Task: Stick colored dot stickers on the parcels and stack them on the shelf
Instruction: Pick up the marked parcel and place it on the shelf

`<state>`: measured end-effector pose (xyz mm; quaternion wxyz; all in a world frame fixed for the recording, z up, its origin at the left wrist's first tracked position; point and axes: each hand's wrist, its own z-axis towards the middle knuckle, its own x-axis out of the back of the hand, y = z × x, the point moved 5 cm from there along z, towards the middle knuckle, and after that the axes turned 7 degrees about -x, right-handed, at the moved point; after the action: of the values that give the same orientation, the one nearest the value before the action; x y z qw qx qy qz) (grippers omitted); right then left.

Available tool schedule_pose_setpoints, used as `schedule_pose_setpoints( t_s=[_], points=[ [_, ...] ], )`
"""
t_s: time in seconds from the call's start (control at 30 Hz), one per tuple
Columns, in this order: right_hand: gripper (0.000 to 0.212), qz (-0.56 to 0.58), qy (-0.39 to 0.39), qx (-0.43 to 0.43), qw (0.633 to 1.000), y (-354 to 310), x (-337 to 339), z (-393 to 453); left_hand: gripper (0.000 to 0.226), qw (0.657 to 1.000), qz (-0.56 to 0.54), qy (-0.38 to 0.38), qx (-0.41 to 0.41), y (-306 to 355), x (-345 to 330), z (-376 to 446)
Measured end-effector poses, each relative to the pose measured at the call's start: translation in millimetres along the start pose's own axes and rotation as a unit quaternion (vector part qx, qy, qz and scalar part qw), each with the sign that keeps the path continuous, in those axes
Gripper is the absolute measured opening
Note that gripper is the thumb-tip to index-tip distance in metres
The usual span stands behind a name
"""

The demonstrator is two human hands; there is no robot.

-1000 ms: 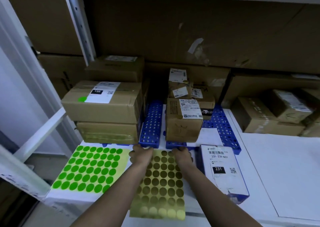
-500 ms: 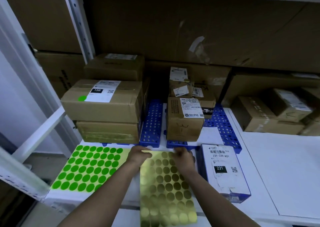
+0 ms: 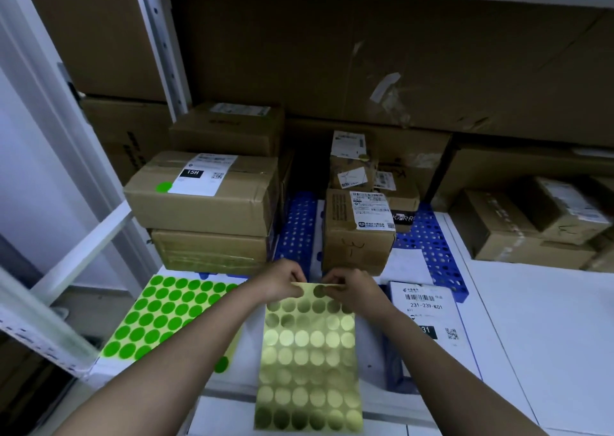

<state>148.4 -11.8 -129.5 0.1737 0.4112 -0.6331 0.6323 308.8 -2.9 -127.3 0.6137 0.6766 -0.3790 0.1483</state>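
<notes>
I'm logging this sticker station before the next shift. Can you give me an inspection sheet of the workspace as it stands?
Surface: white shelf board, partly covered by a blue perforated mat.
Job's things: gold sticker sheet held up; green sticker sheet lying flat at left; 15H parcel bears a green dot; white parcel at right.
Clutter: small brown boxes stacked at centre.
Grippers: left hand and right hand both pinch the gold sheet's top edge.
Cables: nothing seen.
Surroundings: large cartons behind.
</notes>
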Motion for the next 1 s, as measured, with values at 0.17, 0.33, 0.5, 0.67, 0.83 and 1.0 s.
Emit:
schedule_pose_setpoints(
  t_s=[0.17, 0.33, 0.5, 0.67, 0.83, 1.0],
  points=[
    [0.021, 0.057, 0.026, 0.053, 0.997, -3.4, 5.6, -1.7, 0.01, 0.999, -0.02, -0.023, -0.017, 13.0, 0.8, 8.6],
    [0.019, 0.028, 0.025, 0.132, 0.991, -15.0, 7.1, -6.9, 0.021, 0.994, -0.045, -0.101, -0.012, 10.6, 7.4, 7.3],
    [0.017, 0.052, -0.02, 0.116, 0.992, -19.4, 9.4, -3.7, 0.023, 0.988, -0.05, -0.146, 0.01, 5.3, 11.3, 9.2],
    [0.019, 0.068, -0.034, 0.094, 0.993, -19.6, 11.2, -2.0, 0.013, 0.984, -0.057, -0.168, 0.008, 6.9, 11.8, 9.3],
    [0.019, 0.054, -0.016, 0.104, 0.993, -18.9, 11.1, -4.4, 0.017, 0.984, -0.064, -0.168, 0.013, 7.1, 13.6, 10.7],
    [0.021, -0.007, 0.046, 0.166, 0.985, -17.7, 13.6, -7.9, 0.01, 0.976, -0.118, -0.18, 0.031, 7.7, 14.6, 10.1]
  ],
)
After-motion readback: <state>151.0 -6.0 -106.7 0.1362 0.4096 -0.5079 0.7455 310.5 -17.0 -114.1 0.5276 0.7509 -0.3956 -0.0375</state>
